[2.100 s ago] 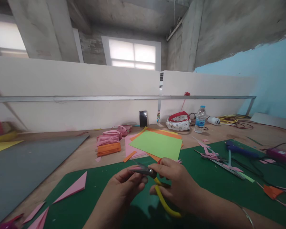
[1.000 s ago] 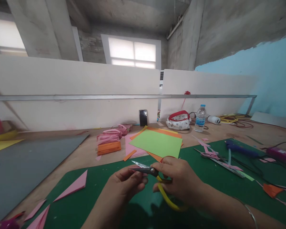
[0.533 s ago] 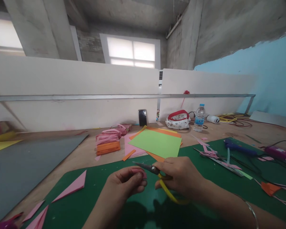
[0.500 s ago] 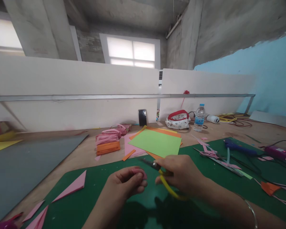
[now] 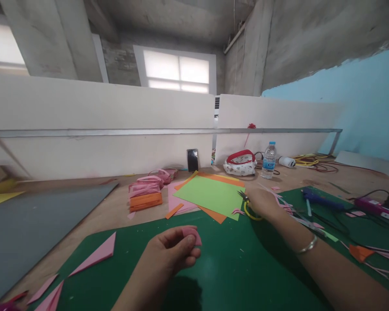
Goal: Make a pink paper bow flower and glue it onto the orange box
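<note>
Pinched between the thumb and fingers of my left hand (image 5: 173, 250) is a small pink paper piece (image 5: 192, 235) with a rounded edge, held above the green cutting mat (image 5: 220, 268). My right hand (image 5: 262, 203) is stretched out to the far right and grips yellow-handled scissors (image 5: 246, 202), their blades pointing left over the light green paper sheet (image 5: 210, 192). Curved pink paper scraps (image 5: 237, 211) lie on the near edge of that sheet, just below the blades. Folded pink paper triangles (image 5: 99, 254) rest on the mat to my left.
Pink bundles (image 5: 145, 185) and an orange one (image 5: 145, 201) lie behind the mat. A phone (image 5: 192, 160) leans on the partition. A pouch (image 5: 240, 163) and a water bottle (image 5: 269, 160) stand at the back right. A blue glue gun (image 5: 322, 198) lies right, with paper strips.
My right hand has moved right and away from me with the scissors, off from my left hand. Curved pink scraps now show on the green sheet. My left hand stays nearly still.
</note>
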The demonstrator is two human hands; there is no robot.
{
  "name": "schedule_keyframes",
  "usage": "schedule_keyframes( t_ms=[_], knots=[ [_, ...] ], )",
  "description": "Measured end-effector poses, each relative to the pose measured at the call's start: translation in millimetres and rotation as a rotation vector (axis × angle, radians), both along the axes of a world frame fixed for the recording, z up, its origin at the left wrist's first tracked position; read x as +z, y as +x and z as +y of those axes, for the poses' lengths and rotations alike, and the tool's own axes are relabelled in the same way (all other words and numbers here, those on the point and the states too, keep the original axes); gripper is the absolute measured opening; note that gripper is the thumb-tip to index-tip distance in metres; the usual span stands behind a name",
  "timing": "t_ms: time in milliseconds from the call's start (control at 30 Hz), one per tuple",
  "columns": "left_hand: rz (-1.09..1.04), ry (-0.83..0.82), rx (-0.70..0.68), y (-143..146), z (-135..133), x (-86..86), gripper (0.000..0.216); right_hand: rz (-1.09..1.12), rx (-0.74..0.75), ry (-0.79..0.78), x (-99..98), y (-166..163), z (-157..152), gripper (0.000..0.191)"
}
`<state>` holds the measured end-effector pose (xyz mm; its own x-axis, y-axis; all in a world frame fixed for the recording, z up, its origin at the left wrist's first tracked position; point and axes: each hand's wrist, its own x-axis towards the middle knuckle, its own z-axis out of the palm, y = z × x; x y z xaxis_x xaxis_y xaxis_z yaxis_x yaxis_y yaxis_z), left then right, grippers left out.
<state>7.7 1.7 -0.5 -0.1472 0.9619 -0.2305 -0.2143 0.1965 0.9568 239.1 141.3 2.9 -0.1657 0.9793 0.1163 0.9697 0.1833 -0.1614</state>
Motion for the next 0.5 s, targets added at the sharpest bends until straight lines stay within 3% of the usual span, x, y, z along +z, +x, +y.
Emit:
schedule_keyframes(
  t_ms=[167, 267, 367, 500],
  knots=[
    [0.059, 0.077, -0.062, 0, 5, -7.6, 0.019, 0.227, 0.402, -0.044, 6.6, -45, -57, 0.022],
    [0.059, 0.104, -0.132, 3, 4, -9.1, 0.022, 0.540, 0.656, -0.119, -0.6, -65, -85, 0.015],
    [0.026, 0.069, -0.148, 6, 2, -6.7, 0.024, 0.776, 0.667, -0.187, -5.7, -69, -92, 0.008],
    [-0.067, -0.022, -0.144, 7, 0, -1.7, 0.028, 0.995, 0.576, -0.435, -4.0, -64, -84, 0.006]
  ],
)
